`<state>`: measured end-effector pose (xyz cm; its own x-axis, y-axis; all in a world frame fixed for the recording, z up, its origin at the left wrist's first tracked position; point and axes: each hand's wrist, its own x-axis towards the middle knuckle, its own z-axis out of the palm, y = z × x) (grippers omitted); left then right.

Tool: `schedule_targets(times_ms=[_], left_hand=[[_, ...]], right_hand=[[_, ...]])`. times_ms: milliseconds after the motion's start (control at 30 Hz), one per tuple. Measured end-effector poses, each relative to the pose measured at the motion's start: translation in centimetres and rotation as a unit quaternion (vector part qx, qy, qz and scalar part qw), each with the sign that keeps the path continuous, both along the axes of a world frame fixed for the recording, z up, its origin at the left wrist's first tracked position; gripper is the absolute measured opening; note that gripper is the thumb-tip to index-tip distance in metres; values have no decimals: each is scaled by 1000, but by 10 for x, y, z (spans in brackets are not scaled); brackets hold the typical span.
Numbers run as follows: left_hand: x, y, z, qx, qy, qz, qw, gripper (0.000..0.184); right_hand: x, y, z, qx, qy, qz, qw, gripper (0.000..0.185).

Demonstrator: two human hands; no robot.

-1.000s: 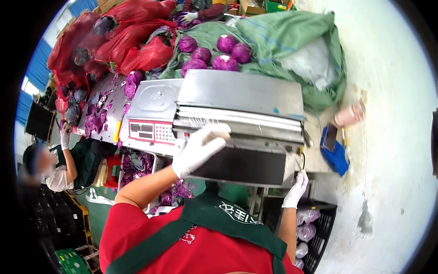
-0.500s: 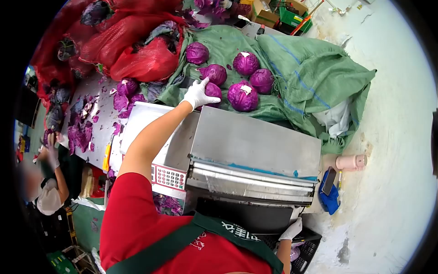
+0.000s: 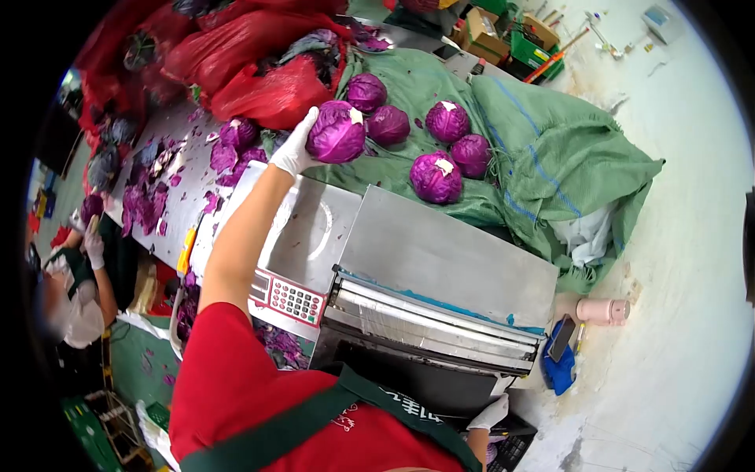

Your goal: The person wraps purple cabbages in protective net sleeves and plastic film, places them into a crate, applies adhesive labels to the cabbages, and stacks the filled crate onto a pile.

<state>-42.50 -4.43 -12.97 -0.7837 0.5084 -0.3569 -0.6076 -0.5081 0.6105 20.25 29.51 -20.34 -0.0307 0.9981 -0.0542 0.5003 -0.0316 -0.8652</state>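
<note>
My left hand (image 3: 294,148), in a white glove, is wrapped round the left side of a red cabbage (image 3: 336,132). The cabbage is held up above the edge of the green woven sack and the weighing scale (image 3: 297,244), its pale cut stem facing right. More red cabbages (image 3: 436,178) rest on the green sack (image 3: 401,71) beyond. My right hand (image 3: 491,414), also gloved, is low by the right end of the film wrapping machine (image 3: 432,322). Its fingers look pressed together near a pale strip at the machine's edge; what they hold is too small to make out.
Red mesh sacks (image 3: 275,90) of cabbages fill the far left. Torn purple leaves (image 3: 141,200) litter the metal table beside a yellow-handled tool (image 3: 186,250). A co-worker (image 3: 82,303) stands at left. A pink bottle (image 3: 603,311) and a phone (image 3: 561,338) lie at right.
My left hand has lifted the red cabbage off the green sack and brought it left, over the scale side. My right hand has shifted slightly down and left. The whole view has tilted a little.
</note>
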Motion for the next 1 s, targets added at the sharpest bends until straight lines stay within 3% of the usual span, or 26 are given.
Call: schedule_targets(times_ms=[67, 100, 200, 267, 333, 400, 433, 533, 667, 733, 767, 800, 867, 933, 1000], left_hand=[[11, -34, 17, -128, 99, 33, 986, 60], [19, -49, 27, -122, 156, 22, 980, 56], [46, -92, 39, -345, 269, 80, 895, 78], [82, -100, 53, -434, 335, 72, 833, 90], [115, -100, 60, -614, 436, 0, 658, 93], [175, -74, 77, -710, 468, 47, 525, 92], [195, -67, 73, -731, 514, 63, 444, 90], [222, -49, 69, -720, 613, -2, 325, 90], [228, -23, 79, -750, 610, -131, 221, 92], [225, -31, 77, -716, 665, -128, 171, 87], [224, -37, 78, -692, 690, -123, 174, 86], [220, -50, 67, -658, 737, -75, 137, 88], [228, -60, 76, -635, 752, -90, 152, 91], [234, -61, 86, -628, 746, -108, 194, 94], [239, -56, 71, -658, 679, -2, 324, 99]], right_hand=[[5, 2, 12, -83, -93, 38, 991, 40], [2, 1, 15, -84, -92, 49, 991, 40], [-7, -7, 24, -83, -53, 42, 994, 40], [-10, -10, 25, -86, -22, 19, 996, 39], [0, -4, 16, -87, -31, 50, 994, 39], [9, 5, 1, -85, -36, 74, 993, 39], [14, 10, -11, -63, -13, 81, 995, 38], [24, 21, -29, -52, 25, 76, 995, 36], [35, 32, -18, -125, 38, 102, 986, 32], [34, 34, 5, -202, 71, 151, 965, 30], [27, 37, 24, -268, 100, 61, 956, 29], [32, 46, 36, -249, 121, 97, 956, 30], [45, 91, 24, -201, 125, 145, 961, 27], [20, 108, 63, 6, 38, 238, 971, 21], [-13, 139, 81, 87, 51, 272, 957, 19]])
